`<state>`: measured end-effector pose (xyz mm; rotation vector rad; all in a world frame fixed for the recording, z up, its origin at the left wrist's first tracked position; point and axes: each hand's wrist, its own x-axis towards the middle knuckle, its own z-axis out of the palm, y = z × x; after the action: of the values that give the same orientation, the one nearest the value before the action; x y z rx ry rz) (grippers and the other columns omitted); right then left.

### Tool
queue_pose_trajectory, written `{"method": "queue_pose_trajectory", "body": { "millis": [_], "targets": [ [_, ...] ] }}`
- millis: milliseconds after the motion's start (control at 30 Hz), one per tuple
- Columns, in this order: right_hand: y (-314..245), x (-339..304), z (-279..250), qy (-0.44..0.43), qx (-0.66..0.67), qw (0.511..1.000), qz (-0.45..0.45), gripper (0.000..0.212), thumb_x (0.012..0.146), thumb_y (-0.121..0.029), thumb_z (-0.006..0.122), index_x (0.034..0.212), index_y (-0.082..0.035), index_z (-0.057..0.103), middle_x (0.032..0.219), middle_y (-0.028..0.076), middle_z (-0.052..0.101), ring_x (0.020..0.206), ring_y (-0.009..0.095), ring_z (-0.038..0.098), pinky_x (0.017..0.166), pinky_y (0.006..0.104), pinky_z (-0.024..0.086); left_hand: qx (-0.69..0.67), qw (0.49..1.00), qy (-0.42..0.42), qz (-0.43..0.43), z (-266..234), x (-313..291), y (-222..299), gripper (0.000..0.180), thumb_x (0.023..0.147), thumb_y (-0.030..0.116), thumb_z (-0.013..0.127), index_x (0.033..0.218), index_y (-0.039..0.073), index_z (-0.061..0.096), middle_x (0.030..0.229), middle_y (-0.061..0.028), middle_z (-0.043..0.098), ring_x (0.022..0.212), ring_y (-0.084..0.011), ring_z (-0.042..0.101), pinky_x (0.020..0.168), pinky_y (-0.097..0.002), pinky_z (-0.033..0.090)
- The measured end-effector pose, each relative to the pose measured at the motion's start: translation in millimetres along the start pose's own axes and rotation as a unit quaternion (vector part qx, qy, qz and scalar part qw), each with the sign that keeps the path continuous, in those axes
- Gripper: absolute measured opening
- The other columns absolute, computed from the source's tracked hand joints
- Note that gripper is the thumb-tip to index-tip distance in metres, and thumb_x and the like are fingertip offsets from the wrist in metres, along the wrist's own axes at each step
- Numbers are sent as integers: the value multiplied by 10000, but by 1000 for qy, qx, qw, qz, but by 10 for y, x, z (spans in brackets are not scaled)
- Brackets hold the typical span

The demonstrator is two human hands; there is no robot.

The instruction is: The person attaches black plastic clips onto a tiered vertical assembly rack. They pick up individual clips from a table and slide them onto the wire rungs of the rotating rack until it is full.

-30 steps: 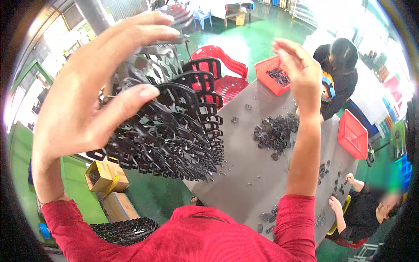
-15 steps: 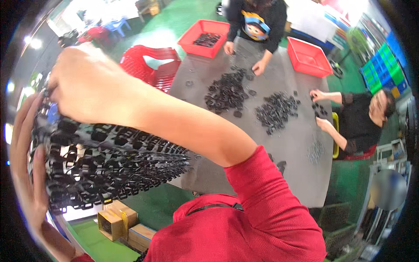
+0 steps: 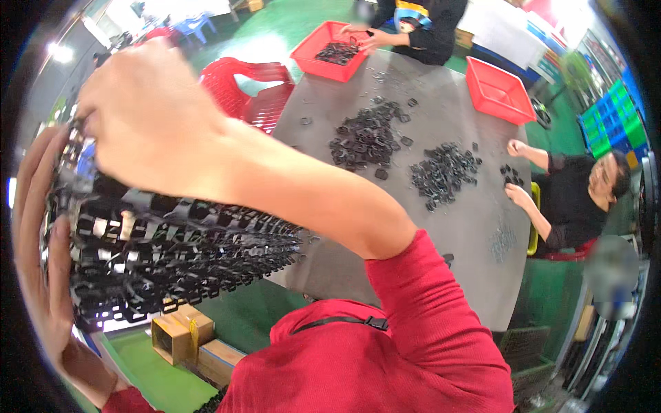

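At the left stands a dense bank of hanging rows of small black plastic frame pieces [image 3: 172, 251]. My right hand [image 3: 141, 113] reaches across to its near upper end, fingers curled and pinched together at the black pieces. Whatever those fingertips hold is hidden by the hand and too small to make out. Below the right wrist a bit of blue [image 3: 87, 162] shows among the pieces. My left hand [image 3: 51, 275] lies along the outer left end of the rows, its long fingers stretched upward and its thumb apart, touching the pieces.
A grey table [image 3: 475, 255] bears a pile of black pieces [image 3: 368, 138] and a second pile [image 3: 444, 172]. Two co-workers sit around it. Red bins [image 3: 499, 93] stand at its far corners; a red chair [image 3: 251, 93] is beside it. Cardboard boxes [image 3: 180, 334] lie below the rows.
My view has shifted slightly. Both hands stay at the rows, the right hand's grip much the same. The far co-worker's hands have moved from the table to the left red bin.
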<state>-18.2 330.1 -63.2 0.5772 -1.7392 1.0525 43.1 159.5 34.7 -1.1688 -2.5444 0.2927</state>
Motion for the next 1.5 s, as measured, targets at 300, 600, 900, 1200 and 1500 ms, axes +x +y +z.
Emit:
{"method": "queue_pose_trajectory", "body": {
  "millis": [300,600,900,1200,1500],
  "targets": [
    [-45,-54,-222,-12,94,995,15,92,734,-46,583,768,-13,661,619,165,598,589,345,608,580,392,497,-47,996,61,46,17,62,31,516,787,179,500,1277,18,496,1305,-194,478,1220,-367,452,1023,-404,334],
    [-133,-103,-287,-17,129,988,88,114,820,-35,561,863,-9,663,680,116,658,599,206,657,571,279,500,-85,988,99,81,80,63,0,532,748,123,545,1268,26,498,1268,-201,490,1139,-389,506,963,-425,405],
    [-305,-132,-395,-80,52,988,123,99,835,-42,560,895,-11,632,708,111,660,630,217,662,596,281,492,-120,982,89,112,70,23,-14,548,727,80,570,1260,-7,481,1241,-215,486,1138,-389,488,965,-439,402],
    [-375,-92,-537,-116,74,979,152,110,863,-12,545,932,13,627,699,91,650,640,124,640,597,248,476,-136,979,106,105,44,23,50,556,718,87,618,1250,2,485,1226,-171,510,1112,-369,493,920,-421,445],
    [-226,-165,-329,-29,112,991,65,100,833,33,561,904,8,627,642,99,625,554,141,619,535,241,462,-139,981,95,99,64,38,1,539,705,68,605,1227,-20,506,1211,-191,523,1091,-389,510,959,-448,416]
  ]
}}
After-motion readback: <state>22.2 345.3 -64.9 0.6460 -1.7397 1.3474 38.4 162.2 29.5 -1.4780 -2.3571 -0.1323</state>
